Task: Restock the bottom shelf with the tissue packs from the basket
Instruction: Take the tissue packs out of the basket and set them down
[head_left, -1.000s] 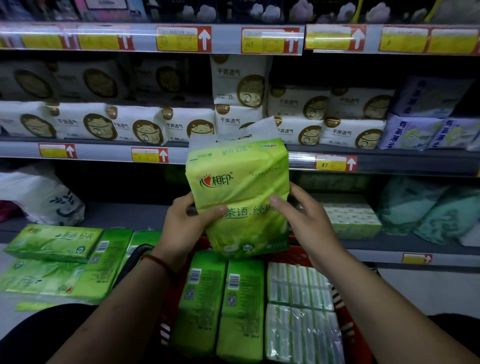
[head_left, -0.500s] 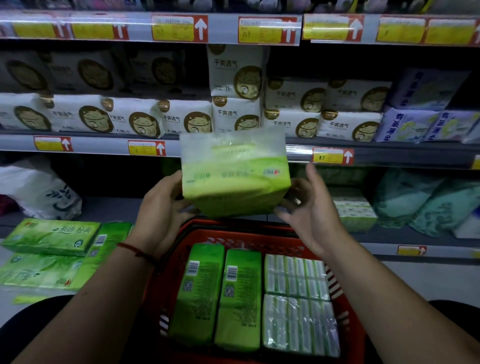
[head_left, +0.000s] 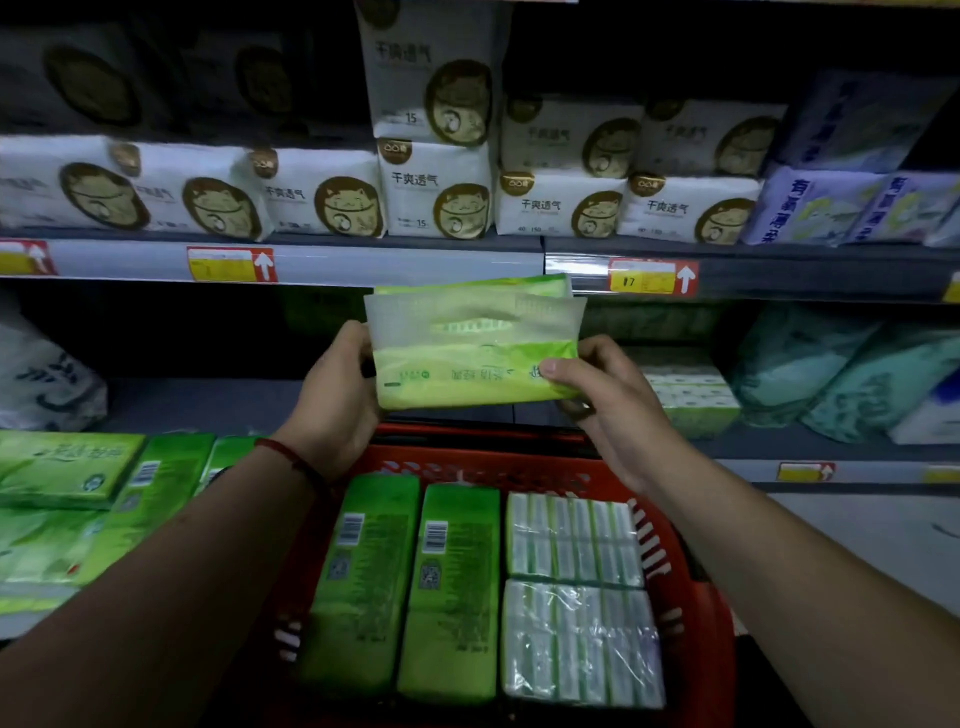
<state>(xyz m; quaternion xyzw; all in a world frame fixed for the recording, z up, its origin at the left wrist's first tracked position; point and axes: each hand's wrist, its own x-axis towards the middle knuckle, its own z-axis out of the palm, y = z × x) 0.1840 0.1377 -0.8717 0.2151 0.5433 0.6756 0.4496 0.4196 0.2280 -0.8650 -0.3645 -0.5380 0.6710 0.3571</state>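
A green tissue pack (head_left: 470, 371) lies flat in the air above the far rim of the red basket (head_left: 680, 561), level with the bottom shelf (head_left: 208, 400). My left hand (head_left: 337, 395) grips its left end and my right hand (head_left: 605, 402) grips its right end, thumb on top. In the basket lie two green tissue packs (head_left: 410, 582) side by side and two clear-wrapped bundles of small packs (head_left: 574, 592). More green packs (head_left: 98, 499) lie stacked on the shelf at the left.
The shelf above (head_left: 363, 262) holds white packs with a cat logo (head_left: 436, 189) and carries red-and-yellow price tags. On the bottom shelf stand a white bag (head_left: 47, 379) at far left, a small green-white bundle (head_left: 685, 395) and teal packs (head_left: 841, 374) at right.
The green pack has tipped from upright to flat and moved up and forward toward the bottom shelf. Both hands went with it, and the view has moved closer to the shelves.
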